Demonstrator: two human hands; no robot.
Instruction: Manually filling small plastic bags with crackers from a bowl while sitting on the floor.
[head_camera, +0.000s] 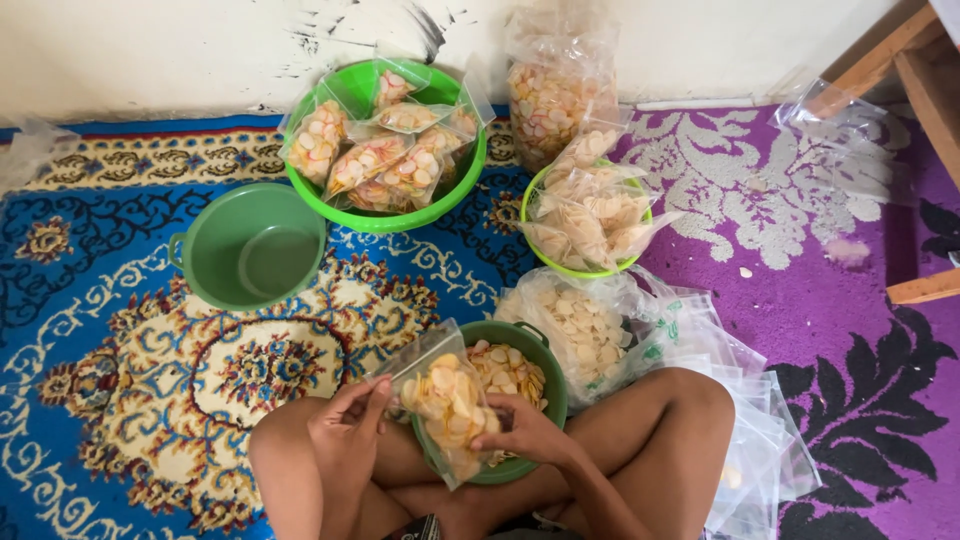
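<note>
Fingers (372, 398) of the left hand (345, 432) pinch the mouth of a clear bag of crackers (447, 403); the right hand (522, 432) grips its lower side, over a green bowl (540, 352). At 11 o'clock sits an empty green pot (250, 245).

Green bowls (250, 245), blue floral carpet (90, 330)

A single head-worn view looks steeply down and forward over the person's crossed legs. The dark green bowl (535, 345) in the lap sits close, at bottom centre. Beyond that bowl the carpet (120, 330) runs up to the wall (200, 45) across the top edge. Right of the bowl, wooden furniture (915, 70) cuts the corner.
</note>
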